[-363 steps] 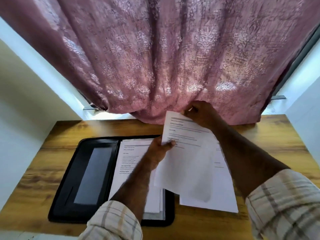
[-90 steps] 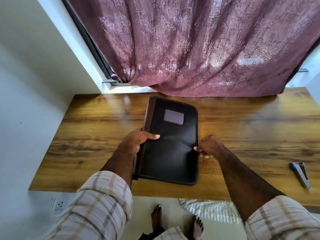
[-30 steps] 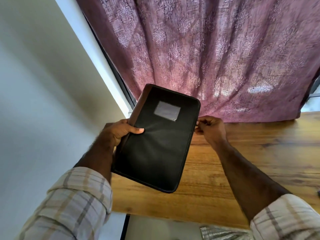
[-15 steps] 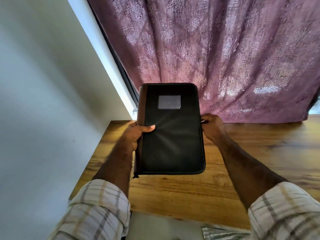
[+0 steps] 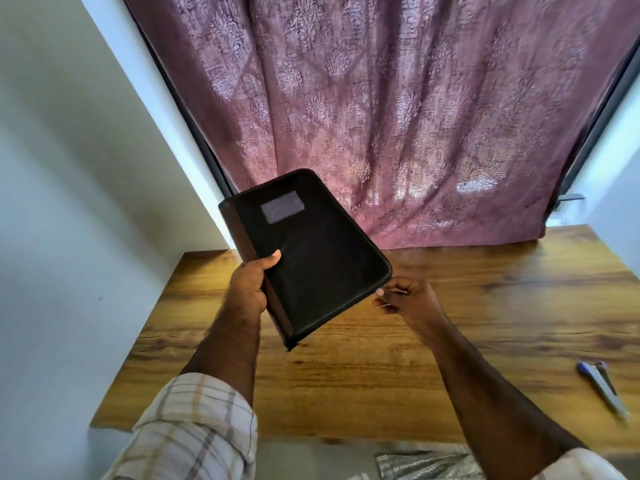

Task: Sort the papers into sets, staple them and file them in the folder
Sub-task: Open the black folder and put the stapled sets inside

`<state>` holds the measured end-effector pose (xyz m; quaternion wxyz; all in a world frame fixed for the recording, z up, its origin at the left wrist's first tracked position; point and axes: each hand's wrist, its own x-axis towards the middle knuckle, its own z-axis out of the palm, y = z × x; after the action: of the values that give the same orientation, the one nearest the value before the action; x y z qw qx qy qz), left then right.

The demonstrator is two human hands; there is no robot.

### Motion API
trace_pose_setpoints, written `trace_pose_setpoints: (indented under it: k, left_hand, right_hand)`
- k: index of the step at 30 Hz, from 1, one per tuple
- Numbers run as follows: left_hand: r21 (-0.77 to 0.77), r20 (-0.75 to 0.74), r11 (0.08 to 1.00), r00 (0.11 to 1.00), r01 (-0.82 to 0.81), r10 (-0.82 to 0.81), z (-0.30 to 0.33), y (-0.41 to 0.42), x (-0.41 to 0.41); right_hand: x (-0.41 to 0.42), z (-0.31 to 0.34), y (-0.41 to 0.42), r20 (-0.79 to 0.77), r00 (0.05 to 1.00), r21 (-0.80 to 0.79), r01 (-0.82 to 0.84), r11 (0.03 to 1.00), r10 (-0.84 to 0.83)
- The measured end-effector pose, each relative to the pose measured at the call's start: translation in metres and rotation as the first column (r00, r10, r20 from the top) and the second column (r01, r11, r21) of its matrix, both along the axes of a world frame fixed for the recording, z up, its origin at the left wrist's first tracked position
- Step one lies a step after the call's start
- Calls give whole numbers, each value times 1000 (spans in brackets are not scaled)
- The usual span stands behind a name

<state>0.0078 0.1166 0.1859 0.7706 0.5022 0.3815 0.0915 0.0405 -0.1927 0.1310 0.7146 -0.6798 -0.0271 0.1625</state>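
The black zip folder (image 5: 311, 251) is closed and held in the air above the wooden table (image 5: 415, 344), tilted with its top toward the upper left. A grey label patch sits near its top. My left hand (image 5: 251, 287) grips the brown spine edge, thumb lying on the cover. My right hand (image 5: 410, 299) is at the folder's lower right corner with fingertips pinched together, apparently on the zip pull, which is too small to make out. No papers are visible.
A stapler (image 5: 602, 388) with a blue end lies on the table at the right. A patterned mauve curtain (image 5: 398, 116) hangs behind the table. A white wall borders the left side. A crumpled silvery sheet (image 5: 422, 462) lies on the floor below the table's front edge.
The folder has turned from upright to tilted, its top swinging left. My right hand slid from the folder's right edge down to its lower right corner. The view has shifted right, showing the stapler.
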Motion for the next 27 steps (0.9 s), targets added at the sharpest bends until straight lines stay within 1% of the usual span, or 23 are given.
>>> trace_pose_setpoints:
  k: [1, 4, 7, 9, 13, 16, 20, 23, 25, 27]
  left_hand:
    - [-35, 24, 999, 999, -29, 30, -2, -8, 0]
    - [-113, 102, 984, 983, -140, 152, -6, -33, 0]
    - [-126, 161, 951, 940, -281, 299, -7, -60, 1]
    - [-144, 205, 926, 905, -348, 372, -10, -74, 4]
    - [-199, 236, 884, 855, -423, 462, -16, -87, 8]
    - [-193, 224, 872, 845, -450, 486, -27, -88, 5]
    - [-178, 204, 837, 813, -517, 545, -39, -91, -1]
    - [-177, 211, 810, 783, -559, 586, -41, -88, 0]
    - [-158, 213, 799, 770, -580, 601, -42, -84, -1]
    - [-145, 211, 797, 768, -587, 604, -40, -82, -3]
  right_hand:
    - [0, 2, 4, -4, 999, -13, 33, 999, -33]
    - [5, 8, 23, -15, 978, -41, 208, 977, -208]
    - [7, 16, 37, -15, 927, -66, 374, 925, -376]
    - [3, 15, 44, -11, 907, -90, 418, 904, -420]
    - [-24, 5, 61, 7, 912, -120, 408, 905, -410]
    - [-42, -7, 63, -57, 924, -112, 370, 922, -378]
    - [-61, -21, 66, -124, 930, -173, 323, 930, -346]
    - [-75, -24, 72, -275, 914, -74, 289, 955, -298]
    - [-81, -26, 74, -297, 921, -59, 244, 968, -251]
    - [-82, -25, 74, -359, 903, -14, 247, 969, -235]
